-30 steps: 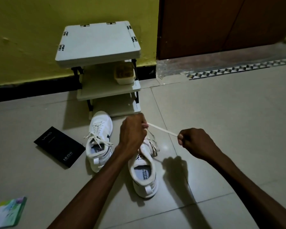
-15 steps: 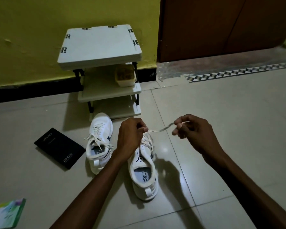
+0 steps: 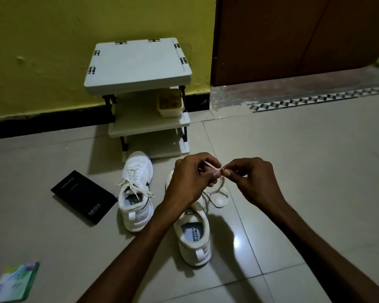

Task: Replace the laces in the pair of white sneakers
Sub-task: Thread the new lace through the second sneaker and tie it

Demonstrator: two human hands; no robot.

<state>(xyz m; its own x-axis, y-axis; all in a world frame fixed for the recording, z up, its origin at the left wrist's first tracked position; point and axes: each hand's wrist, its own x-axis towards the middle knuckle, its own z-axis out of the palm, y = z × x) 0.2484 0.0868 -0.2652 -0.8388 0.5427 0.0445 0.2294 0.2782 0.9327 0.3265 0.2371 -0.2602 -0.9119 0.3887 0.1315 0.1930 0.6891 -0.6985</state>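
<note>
My left hand [image 3: 190, 182] and right hand [image 3: 257, 184] pinch the flat white lace [image 3: 221, 181] fingertip to fingertip above the low white fabric sneaker [image 3: 195, 237], probably steadying its end for threading.

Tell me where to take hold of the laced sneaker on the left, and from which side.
Pinch the heel pull tab of the laced sneaker, coming from above on the near side: the heel points that way and the tab stands free.
</note>
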